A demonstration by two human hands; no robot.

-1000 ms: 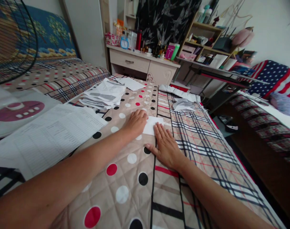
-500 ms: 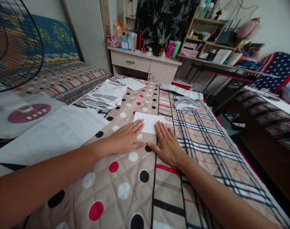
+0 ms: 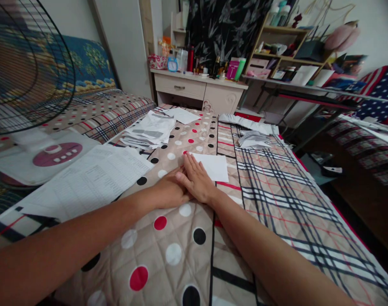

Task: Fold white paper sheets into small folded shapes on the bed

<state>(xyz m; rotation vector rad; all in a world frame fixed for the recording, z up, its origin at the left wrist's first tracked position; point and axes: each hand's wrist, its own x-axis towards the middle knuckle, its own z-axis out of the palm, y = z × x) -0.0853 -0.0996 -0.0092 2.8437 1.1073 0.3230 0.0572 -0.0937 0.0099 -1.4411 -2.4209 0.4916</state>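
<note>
A small white sheet of folded-looking paper lies flat on the quilted bedspread. At its left edge, my right hand rests flat with fingers stretched out, covering that side of the paper. Partly beneath it is my left hand, lying flat on the bed. The right hand hides most of the left fingers, and whether they touch the paper cannot be seen.
A pile of papers lies beyond on the left, near printed sheets and a fan on its base. Further right are smaller grey-white papers and a long folded paper strip. A cabinet stands behind.
My right hand has moved left across the paper, from its right edge to its left, and now overlaps my left hand. The view has shifted slightly.
</note>
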